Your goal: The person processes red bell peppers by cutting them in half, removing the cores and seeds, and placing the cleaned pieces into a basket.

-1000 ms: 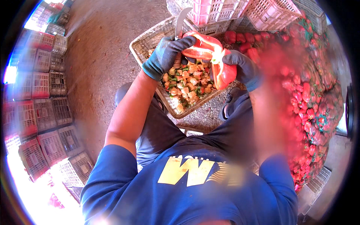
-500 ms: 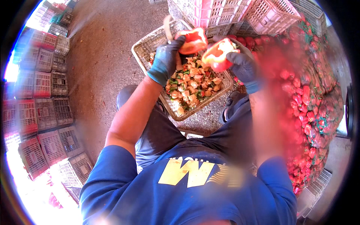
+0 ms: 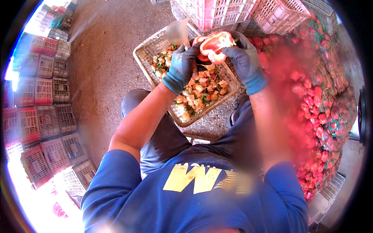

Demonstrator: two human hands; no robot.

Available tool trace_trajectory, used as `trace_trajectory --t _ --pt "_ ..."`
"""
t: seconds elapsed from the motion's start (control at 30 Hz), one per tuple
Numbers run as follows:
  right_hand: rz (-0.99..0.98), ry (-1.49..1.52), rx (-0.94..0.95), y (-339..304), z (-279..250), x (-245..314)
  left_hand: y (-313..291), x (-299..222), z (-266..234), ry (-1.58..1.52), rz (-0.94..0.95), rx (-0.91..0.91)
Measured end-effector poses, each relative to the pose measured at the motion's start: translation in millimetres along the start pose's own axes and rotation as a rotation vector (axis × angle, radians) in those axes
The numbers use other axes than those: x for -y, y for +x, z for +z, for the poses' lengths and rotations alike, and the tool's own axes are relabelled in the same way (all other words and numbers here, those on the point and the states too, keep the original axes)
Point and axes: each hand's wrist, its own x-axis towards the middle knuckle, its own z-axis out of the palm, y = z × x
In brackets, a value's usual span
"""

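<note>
Above a plastic crate (image 3: 141, 59), my two gloved hands are close together with the halves of a cut red bell pepper. My left hand (image 3: 183, 62) is closed on one pepper half (image 3: 200, 40) and also on a knife, whose broad pale blade (image 3: 176, 32) sticks up past the fingers. My right hand (image 3: 245, 58) is closed around the other pepper half (image 3: 218, 48), which shows its pale core and cut inside. The halves touch or overlap. Beneath them, the crate holds many pepper cores and green stem bits (image 3: 200, 91).
A big heap of red peppers (image 3: 318, 101), partly in net sacks, lies on my right. Pink and white crates (image 3: 279, 15) stand ahead. Stacked crates (image 3: 46, 116) line the left side beyond the concrete floor (image 3: 101, 50). My legs flank the crate.
My hands have come closer, bringing the pepper halves together. My left hand has turned, so the blade now shows its broad side. The right hand has shifted slightly left and up.
</note>
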Motion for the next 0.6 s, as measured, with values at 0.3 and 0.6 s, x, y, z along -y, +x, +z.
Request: trace_trajectory --t 0.3,0.6 --pt "0.059 -0.067 -0.365 3 11 -14 -4 1 11 -0.149 0.013 0.134" --pt "0.023 -0.473 -0.372 6 16 -45 -4 -1 30 0.074 -0.046 -0.089"
